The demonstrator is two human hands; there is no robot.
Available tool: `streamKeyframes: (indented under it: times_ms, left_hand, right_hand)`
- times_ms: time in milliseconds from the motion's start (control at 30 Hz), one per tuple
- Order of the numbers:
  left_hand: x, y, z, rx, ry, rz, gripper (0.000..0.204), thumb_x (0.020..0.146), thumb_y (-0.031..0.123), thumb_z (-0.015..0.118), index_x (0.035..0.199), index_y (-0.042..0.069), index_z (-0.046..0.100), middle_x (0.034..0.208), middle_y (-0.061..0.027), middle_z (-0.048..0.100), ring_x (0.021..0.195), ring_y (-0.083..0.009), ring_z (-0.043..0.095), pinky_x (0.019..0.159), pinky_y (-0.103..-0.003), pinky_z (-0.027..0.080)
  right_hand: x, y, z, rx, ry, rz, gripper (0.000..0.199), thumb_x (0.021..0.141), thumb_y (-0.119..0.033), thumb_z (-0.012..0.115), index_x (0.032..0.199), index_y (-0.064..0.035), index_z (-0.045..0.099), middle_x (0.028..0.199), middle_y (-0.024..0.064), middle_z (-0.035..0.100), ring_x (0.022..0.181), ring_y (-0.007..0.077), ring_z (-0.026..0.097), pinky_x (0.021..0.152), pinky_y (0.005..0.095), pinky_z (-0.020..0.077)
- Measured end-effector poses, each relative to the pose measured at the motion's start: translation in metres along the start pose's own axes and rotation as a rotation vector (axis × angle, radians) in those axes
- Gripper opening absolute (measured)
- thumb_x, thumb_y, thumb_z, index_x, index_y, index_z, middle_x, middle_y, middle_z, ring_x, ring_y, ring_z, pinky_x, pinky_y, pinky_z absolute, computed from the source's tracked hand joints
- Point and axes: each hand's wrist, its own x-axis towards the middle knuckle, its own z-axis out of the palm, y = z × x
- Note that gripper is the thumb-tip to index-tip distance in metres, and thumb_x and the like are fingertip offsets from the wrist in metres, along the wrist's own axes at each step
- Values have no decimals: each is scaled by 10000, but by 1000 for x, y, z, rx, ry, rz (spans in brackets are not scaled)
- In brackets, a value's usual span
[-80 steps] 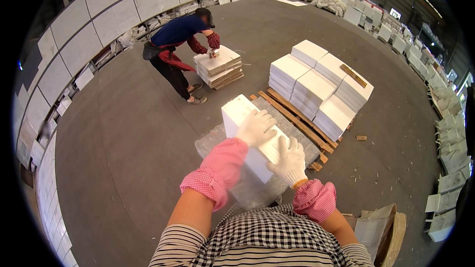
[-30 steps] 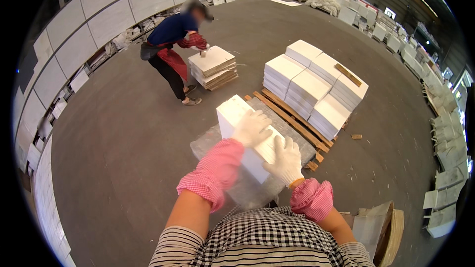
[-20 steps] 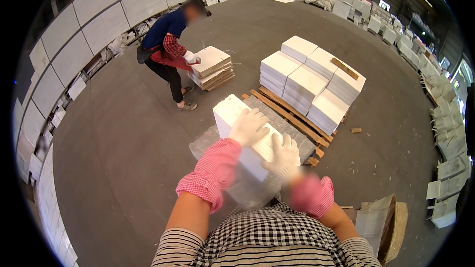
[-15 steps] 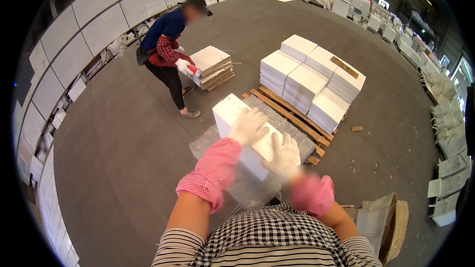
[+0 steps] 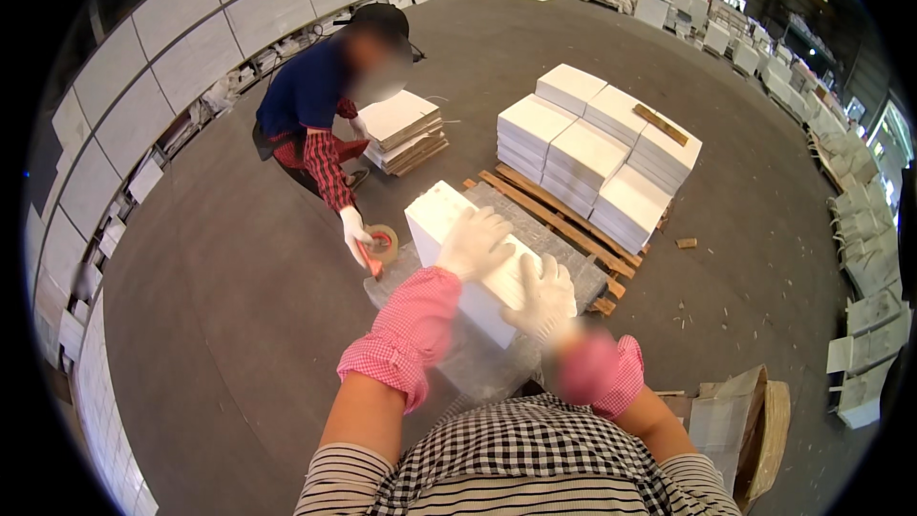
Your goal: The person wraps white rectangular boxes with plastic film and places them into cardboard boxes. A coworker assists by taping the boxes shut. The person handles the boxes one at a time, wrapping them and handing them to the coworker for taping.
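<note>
Two gloved hands at centre frame rest flat on one long white rectangular block: the left hand, in a white glove with pink checked cuff, lies with fingers spread on its top face; the right hand, gloved alike, lies lower right with fingers splayed over the near edge, neither curled shut. The block sits on a grey plastic-wrapped slab at the near end of a wooden pallet. Steady work here would seem to call for even downward pressure from both palms so the block stays square. Left of centre, a co-worker's white-gloved hand touches a roll of brown tape beside the slab. Upper right of centre, stacked white boxes fill the pallet. Upper centre, a low pile of flat cardboard sheets lies on the grey floor.
</note>
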Motion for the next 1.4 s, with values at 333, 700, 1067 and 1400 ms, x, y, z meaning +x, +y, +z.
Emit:
streamKeyframes:
  times_ms: [333, 700, 1067, 1400]
  left_hand:
    - [1, -1, 0, -14, -23, -7, 280, 909, 286, 653, 1078, 73, 722, 1060, -63, 693, 1097, -269, 600, 974, -437, 444]
    - [2, 1, -4, -54, -54, -38, 319, 921, 314, 659, 1119, 73, 725, 1090, -85, 704, 1128, -289, 600, 1007, -448, 437]
    - [2, -3, 2, -108, 0, -4, 303, 919, 290, 680, 1111, 59, 713, 1100, -93, 697, 1123, -302, 600, 1001, -447, 439]
    - [2, -5, 6, -87, 22, 28, 310, 916, 281, 687, 1118, 46, 710, 1117, -92, 707, 1114, -297, 606, 992, -442, 446]
  right_hand:
    - [0, 1, 1, 8, 11, -4, 830, 724, -401, 814, 1432, -67, 537, 1359, 229, 533, 1219, 446, 540, 1030, 514, 497]
    - [0, 2, 1, 16, 16, -4, 819, 722, -398, 842, 1413, -57, 565, 1326, 229, 559, 1215, 428, 554, 1043, 508, 490]
    - [-1, 1, -6, 67, 29, 8, 810, 698, -352, 861, 1388, -59, 553, 1307, 221, 561, 1216, 420, 554, 1054, 503, 482]
    - [-2, 1, -6, 76, 51, 16, 783, 687, -353, 865, 1354, -74, 563, 1289, 207, 549, 1216, 412, 550, 1046, 511, 485]
